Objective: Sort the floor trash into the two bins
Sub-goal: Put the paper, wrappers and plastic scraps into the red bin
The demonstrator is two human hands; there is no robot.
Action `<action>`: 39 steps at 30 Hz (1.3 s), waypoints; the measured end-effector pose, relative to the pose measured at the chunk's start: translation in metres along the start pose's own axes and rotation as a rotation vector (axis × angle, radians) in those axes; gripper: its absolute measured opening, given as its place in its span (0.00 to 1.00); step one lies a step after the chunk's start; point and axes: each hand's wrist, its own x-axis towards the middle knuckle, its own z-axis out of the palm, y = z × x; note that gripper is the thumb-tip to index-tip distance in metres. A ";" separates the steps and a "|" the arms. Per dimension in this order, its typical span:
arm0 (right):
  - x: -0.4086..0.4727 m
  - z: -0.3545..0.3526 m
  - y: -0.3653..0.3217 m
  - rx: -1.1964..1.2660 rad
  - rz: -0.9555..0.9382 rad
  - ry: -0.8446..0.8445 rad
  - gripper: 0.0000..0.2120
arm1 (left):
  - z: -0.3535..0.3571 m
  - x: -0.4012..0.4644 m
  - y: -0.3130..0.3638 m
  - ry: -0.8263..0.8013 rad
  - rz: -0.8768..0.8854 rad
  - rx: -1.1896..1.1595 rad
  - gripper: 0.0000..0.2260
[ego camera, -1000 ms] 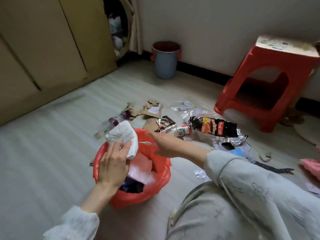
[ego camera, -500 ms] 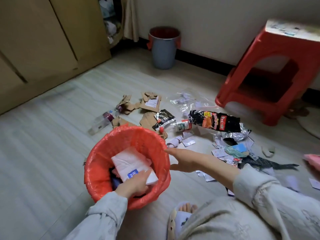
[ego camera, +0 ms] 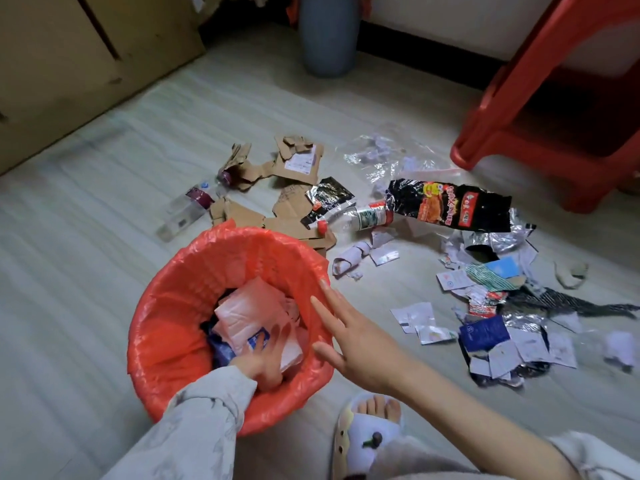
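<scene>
A soft, light white paper wad (ego camera: 258, 315) is pressed into the red-bagged round bin (ego camera: 180, 289) by the left hand (ego camera: 265, 362), fingers blurred so grip can't be told, w/ right hand (ego camera: 353, 337) splayed flat at rim; prob. best pinched at an edge.

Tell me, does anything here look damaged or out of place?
Yes. Torn cardboard, a crushed bottle and ripped paper scraps litter the floor beyond the red bin; they are not yet sorted.
</scene>
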 end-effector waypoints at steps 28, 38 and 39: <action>-0.115 -0.149 0.090 -0.332 0.437 -0.146 0.21 | -0.140 -0.083 0.185 0.627 0.722 -0.290 0.21; -0.147 -0.036 0.270 -0.275 0.606 -0.122 0.16 | -0.042 0.077 0.268 0.167 0.478 0.165 0.25; -0.144 -0.024 0.283 -0.290 0.602 -0.117 0.17 | -0.037 0.092 0.272 0.155 0.445 0.194 0.26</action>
